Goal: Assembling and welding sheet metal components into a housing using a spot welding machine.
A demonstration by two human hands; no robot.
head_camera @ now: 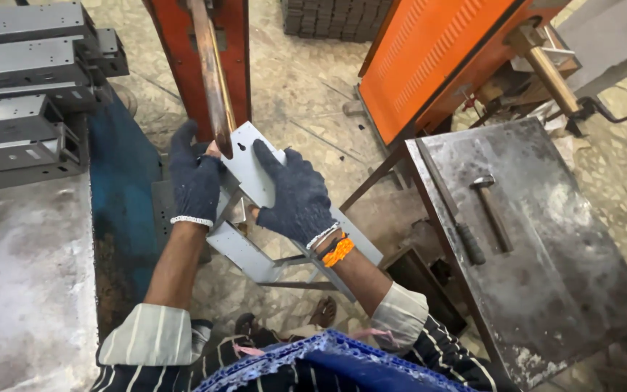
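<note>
Sheet-metal bracket [255, 170], pale grey, with a keyhole slot near its top end, held up in the air in front of me, above the floor [299, 80] and between the two worktops. Its top end sits right at the tip of the copper arm [213, 80] that comes down from the red machine [183, 43].

Left hand [194, 181], in a dark knit glove, is closed around the bracket's left edge, close beside the copper tip. Right hand [295, 192], also gloved, lies spread on the flat face, fingers pressing it, thumb curled under the edge.

Handling, as I judge it: thin folded steel, stiff, light enough for two hands, edges likely sharp, so gloves matter. Best hold is on the folded flanges and the flat face, away from the copper tip.

Right worktop [546, 239]: stained steel plate, a hammer [493, 210] lying near its back edge, a dark bar [451, 207] along its left edge. Left worktop [23, 276]: grey, scuffed, with stacked grey metal channels [23, 94] at its far end.

Hard to make out: the bracket's lower part runs behind my right wrist; its full shape is unclear. Whether the copper tip touches the metal, I cannot tell. The orange machine [429, 58] is cut off at the top.
</note>
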